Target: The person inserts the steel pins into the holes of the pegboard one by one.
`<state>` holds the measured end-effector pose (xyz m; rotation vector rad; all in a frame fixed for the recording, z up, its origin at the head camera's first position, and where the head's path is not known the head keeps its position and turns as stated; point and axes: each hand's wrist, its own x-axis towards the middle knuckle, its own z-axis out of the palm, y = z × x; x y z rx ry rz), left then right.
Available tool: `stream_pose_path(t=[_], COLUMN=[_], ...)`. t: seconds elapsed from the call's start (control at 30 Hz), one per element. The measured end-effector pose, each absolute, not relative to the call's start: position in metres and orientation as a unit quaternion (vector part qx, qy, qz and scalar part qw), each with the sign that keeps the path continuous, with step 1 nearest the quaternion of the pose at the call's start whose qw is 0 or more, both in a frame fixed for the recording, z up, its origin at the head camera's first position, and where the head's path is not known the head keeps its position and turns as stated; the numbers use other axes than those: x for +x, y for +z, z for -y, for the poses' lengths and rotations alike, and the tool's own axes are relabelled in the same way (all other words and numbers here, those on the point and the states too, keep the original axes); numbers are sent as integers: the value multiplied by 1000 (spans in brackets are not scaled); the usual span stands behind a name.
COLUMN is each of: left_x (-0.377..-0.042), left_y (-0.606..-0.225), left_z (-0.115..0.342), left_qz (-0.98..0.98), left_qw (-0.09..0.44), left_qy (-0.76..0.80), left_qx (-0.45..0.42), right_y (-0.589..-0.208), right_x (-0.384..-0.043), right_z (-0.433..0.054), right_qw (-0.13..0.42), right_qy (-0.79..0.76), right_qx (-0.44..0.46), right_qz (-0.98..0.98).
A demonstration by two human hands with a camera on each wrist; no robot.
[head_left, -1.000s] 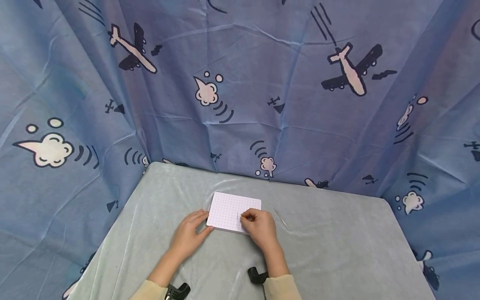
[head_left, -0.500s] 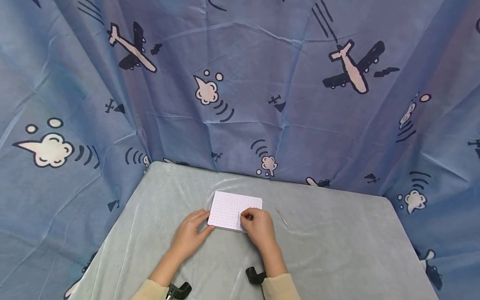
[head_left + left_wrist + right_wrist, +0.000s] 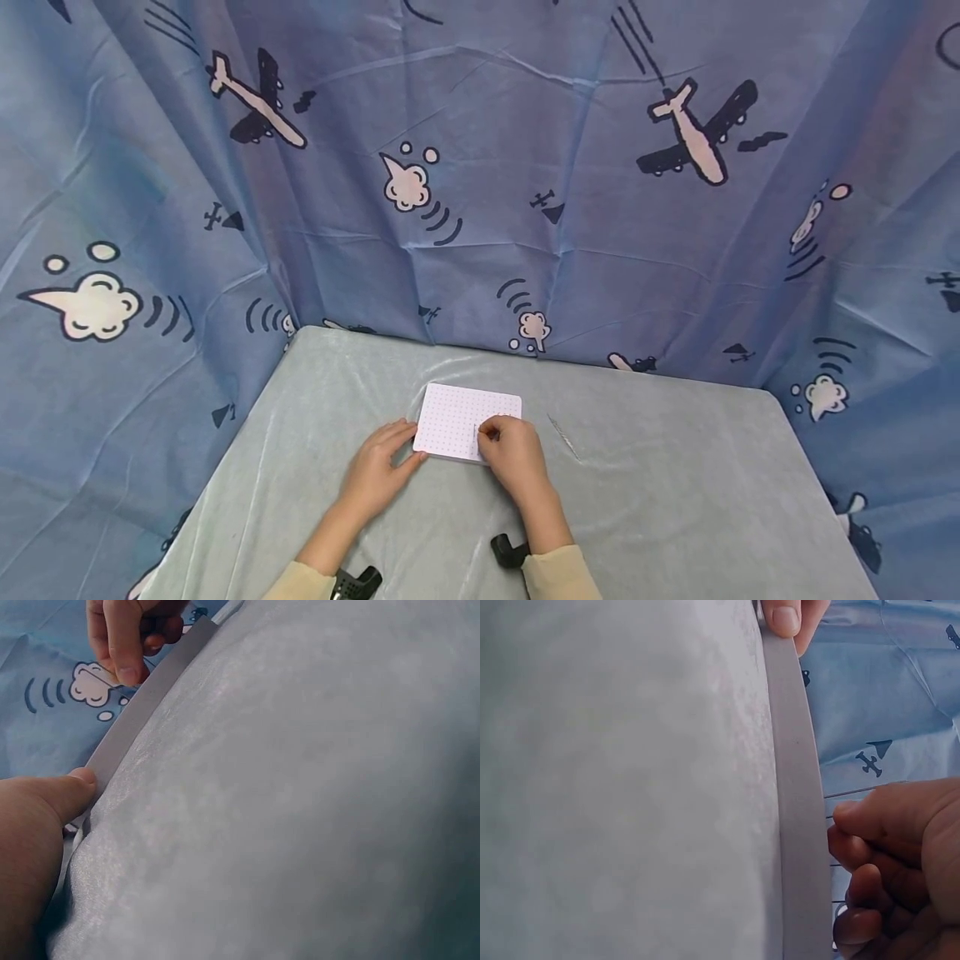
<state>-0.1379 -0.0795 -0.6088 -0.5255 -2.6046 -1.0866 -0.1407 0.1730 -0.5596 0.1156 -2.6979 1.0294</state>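
A white board [image 3: 450, 412] with a grid of small dots lies on the cloth-covered table. My left hand [image 3: 381, 465] steadies its near left corner, fingers along the left side and thumb on the front edge. Over the board's right part, my right hand [image 3: 517, 454] pinches a thin dark pin [image 3: 475, 430] between thumb and forefinger, its other fingers curled. The right wrist view shows the board's edge [image 3: 799, 787] side-on, with several thin pins [image 3: 866, 789] rising from its top face near that hand. The pinched pin is mostly hidden by the fingertips.
Several thin silvery pins [image 3: 564, 437] lie together on the table just right of the board. A pale grey-green cloth [image 3: 675, 483] covers the table. Behind and beside it hangs a blue curtain [image 3: 480, 208] with airplane prints.
My right hand has shifted very slightly left over the board, still pinching. My left hand keeps its place at the corner, and the loose pins lie as before.
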Motion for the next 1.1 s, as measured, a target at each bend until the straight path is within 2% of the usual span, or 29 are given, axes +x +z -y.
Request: stream_pose_path(t=[0.23, 0.47, 0.73, 1.1], left_x=[-138, -137, -134, -134], left_y=[-610, -608, -609, -609], left_z=[78, 77, 78, 76], left_qz=[900, 900, 896, 898], left_qw=[135, 134, 142, 145], left_qy=[-373, -372, -379, -374], left_qx=[-181, -183, -180, -178], right_y=[-558, -551, -544, -568], right_x=[-139, -135, -133, -129], right_z=[-179, -205, -245, -293], right_qw=[110, 87, 87, 129], right_qy=[366, 410, 424, 445], right_qx=[40, 17, -57, -114], right_qz=[923, 908, 899, 879])
